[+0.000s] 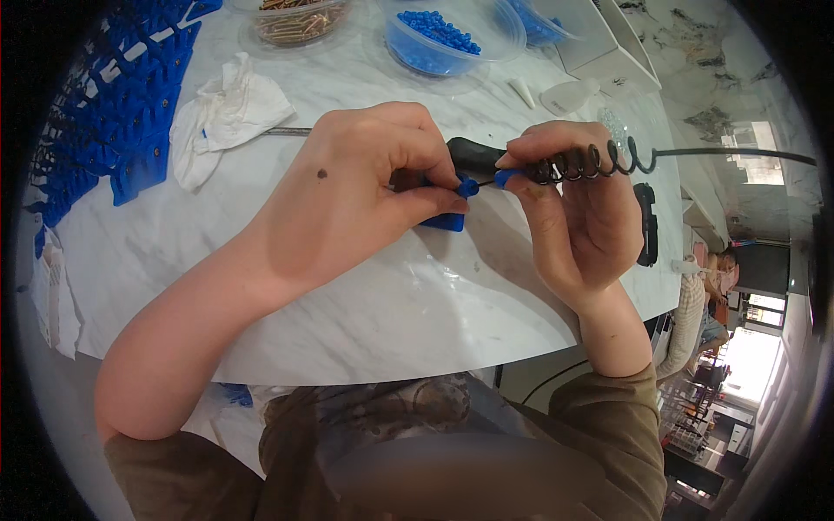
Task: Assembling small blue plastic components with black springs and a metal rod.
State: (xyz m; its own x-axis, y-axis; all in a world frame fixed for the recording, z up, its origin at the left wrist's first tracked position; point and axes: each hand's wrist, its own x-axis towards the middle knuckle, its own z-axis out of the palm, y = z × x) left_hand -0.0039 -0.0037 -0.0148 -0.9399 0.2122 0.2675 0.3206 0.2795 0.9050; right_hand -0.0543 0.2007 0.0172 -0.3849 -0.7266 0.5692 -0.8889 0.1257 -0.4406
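Over the table's middle, my left hand (365, 174) is closed, thumb and forefinger pinching a blue plastic part (446, 222) with a small round end. My right hand (573, 195) faces it, its thumb and fingers closed on a small blue piece (506, 178). A thin dark rod (489, 183) spans the short gap between the two blue pieces. Behind my hands lies a screwdriver with a black handle (476, 156); its metal shaft (287, 131) shows left of my left hand. A coiled black cord (599, 161) crosses in front of my right fingers.
Blue moulded parts (130, 113) pile up at the left, by a crumpled tissue (228, 113). Tubs of brass-coloured pins (300, 22) and blue beads (439, 39) stand at the back. A white box (608, 43), small bottle (569, 95) and black object (646, 224) are at right.
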